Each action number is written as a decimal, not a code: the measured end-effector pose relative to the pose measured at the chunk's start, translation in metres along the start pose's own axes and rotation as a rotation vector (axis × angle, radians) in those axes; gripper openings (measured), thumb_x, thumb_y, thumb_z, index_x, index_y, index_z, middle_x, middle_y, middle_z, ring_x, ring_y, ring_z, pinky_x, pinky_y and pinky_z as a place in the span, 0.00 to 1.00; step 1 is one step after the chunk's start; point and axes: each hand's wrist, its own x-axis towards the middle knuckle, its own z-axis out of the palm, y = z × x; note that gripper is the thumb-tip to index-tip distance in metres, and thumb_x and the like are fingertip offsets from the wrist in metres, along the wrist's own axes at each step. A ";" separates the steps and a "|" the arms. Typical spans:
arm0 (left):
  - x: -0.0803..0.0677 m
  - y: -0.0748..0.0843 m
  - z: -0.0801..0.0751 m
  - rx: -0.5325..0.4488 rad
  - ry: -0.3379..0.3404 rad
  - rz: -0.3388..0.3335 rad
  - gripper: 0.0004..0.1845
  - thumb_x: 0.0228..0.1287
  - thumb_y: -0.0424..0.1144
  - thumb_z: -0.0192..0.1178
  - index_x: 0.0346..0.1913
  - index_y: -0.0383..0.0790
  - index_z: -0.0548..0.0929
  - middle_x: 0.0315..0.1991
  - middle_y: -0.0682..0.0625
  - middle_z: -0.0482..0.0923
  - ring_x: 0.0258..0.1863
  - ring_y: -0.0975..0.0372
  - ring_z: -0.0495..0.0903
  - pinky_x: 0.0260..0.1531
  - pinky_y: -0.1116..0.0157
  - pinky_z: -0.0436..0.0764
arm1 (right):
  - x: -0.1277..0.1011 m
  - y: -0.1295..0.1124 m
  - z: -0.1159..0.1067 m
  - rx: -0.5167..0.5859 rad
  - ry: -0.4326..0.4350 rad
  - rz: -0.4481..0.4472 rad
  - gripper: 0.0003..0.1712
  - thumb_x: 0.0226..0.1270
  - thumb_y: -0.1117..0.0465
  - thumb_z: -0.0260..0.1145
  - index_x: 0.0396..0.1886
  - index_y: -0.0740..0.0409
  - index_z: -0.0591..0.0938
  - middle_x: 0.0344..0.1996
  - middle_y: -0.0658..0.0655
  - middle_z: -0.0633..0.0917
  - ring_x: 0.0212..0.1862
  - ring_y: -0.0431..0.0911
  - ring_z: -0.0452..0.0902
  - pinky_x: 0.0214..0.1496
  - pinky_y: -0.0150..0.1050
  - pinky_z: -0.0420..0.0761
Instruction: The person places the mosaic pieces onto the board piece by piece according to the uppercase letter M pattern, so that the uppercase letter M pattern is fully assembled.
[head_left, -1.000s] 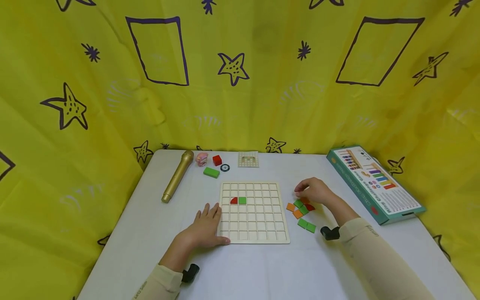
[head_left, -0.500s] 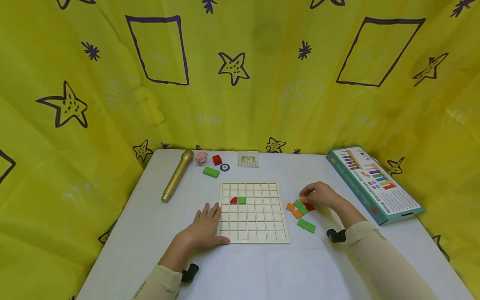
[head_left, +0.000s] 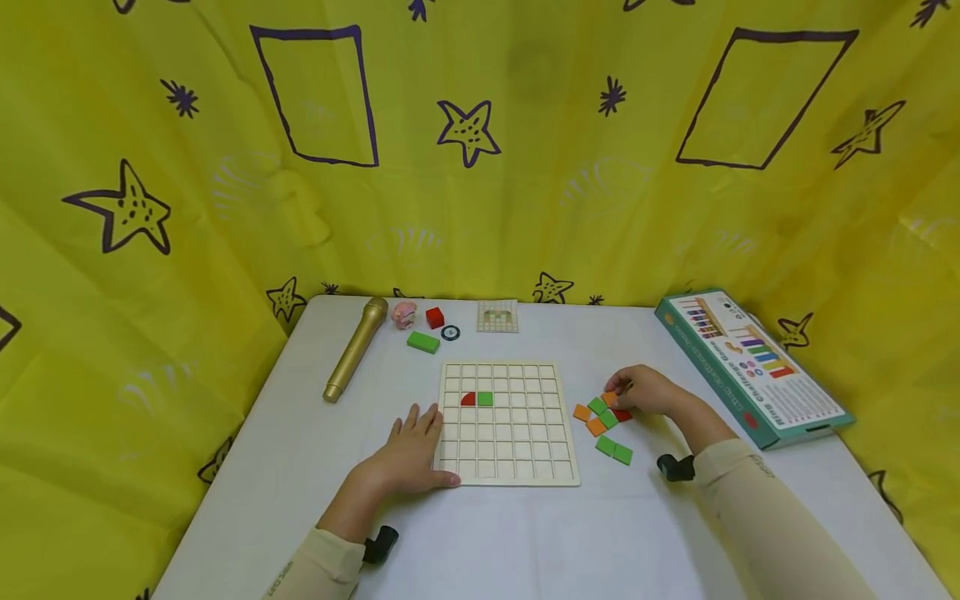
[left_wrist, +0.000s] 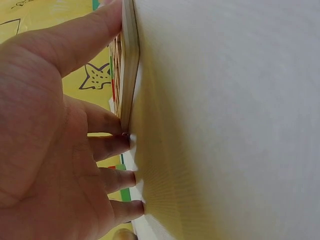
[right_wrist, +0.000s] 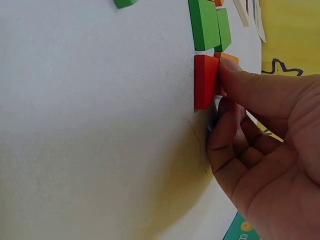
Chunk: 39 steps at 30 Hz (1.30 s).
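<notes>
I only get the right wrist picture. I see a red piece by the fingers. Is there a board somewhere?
Observer: Yes, a wooden grid board lies on the table, left of the loose pieces.
Child: Is anything on it?
Observer: Two pieces in its second row: a red quarter-round and a green square side by side.
Child: What is the other hand doing?
Observer: The left hand lies flat on the table, fingers against the board's left edge.
Child: What else is up there?
Observer: A gold microphone lies at the far left of the table.
</notes>
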 end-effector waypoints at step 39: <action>-0.001 -0.002 0.000 0.000 0.006 0.015 0.59 0.55 0.65 0.69 0.77 0.29 0.56 0.79 0.37 0.50 0.78 0.38 0.42 0.72 0.39 0.50 | 0.002 -0.021 -0.001 0.045 0.077 -0.060 0.08 0.67 0.64 0.70 0.43 0.63 0.83 0.37 0.56 0.82 0.40 0.51 0.75 0.43 0.40 0.78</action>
